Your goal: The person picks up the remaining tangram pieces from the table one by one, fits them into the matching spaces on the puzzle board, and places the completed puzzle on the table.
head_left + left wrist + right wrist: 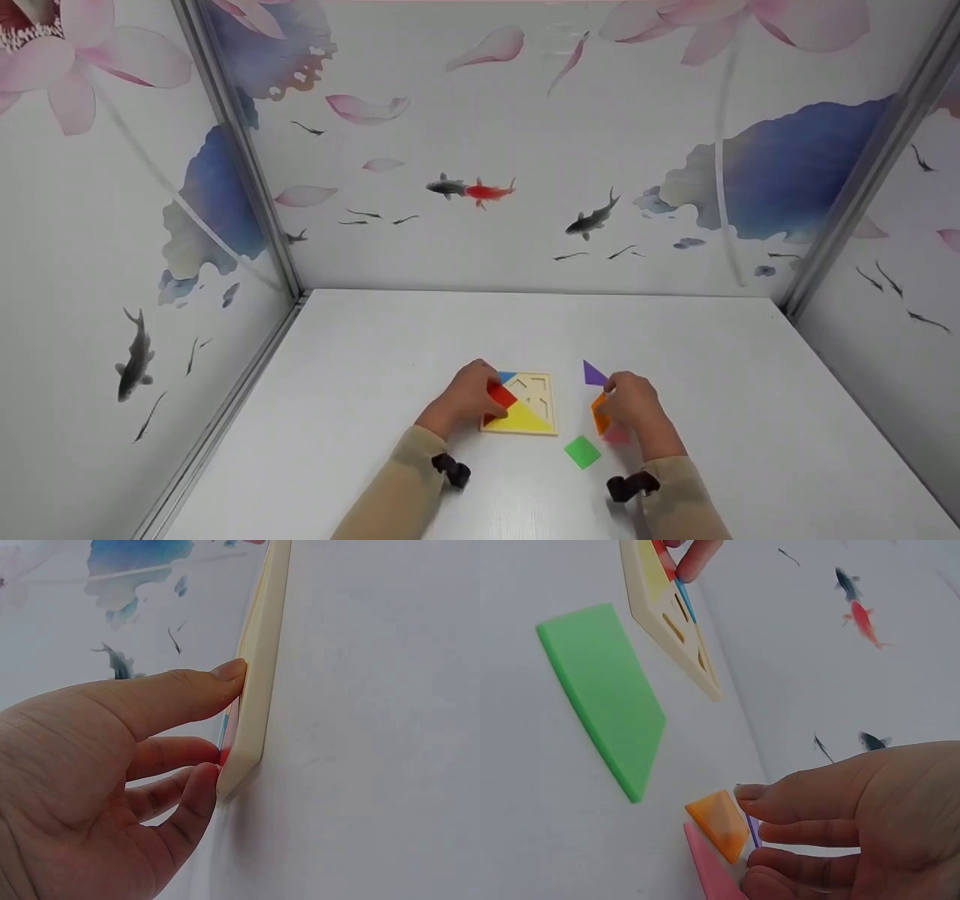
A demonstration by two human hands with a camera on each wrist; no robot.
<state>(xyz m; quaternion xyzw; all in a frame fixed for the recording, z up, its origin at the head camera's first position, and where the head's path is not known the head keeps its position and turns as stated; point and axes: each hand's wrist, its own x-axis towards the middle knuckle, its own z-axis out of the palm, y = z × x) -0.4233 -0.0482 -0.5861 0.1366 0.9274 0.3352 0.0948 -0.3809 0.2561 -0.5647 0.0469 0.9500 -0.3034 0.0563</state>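
A pale wooden tangram tray (553, 405) holds a yellow triangle (525, 421), a red piece (504, 394) and a blue piece (507, 376). My left hand (469, 394) rests on its left side, thumb and fingertips spread over the red piece. In the left wrist view, the thumb touches the tray's face beside its thick edge (262, 682). My right hand (632, 401) reaches down over an orange piece (718, 823), thumb and fingers apart around its near side; whether they touch it, I cannot tell. A pink piece (711, 866) lies beside the orange one.
A green square (583, 452) lies on the white table (360, 360) between the tray and my right wrist. Beyond the right hand is a purple triangle (593, 373). Printed panels (480, 255) wall in the back and both sides.
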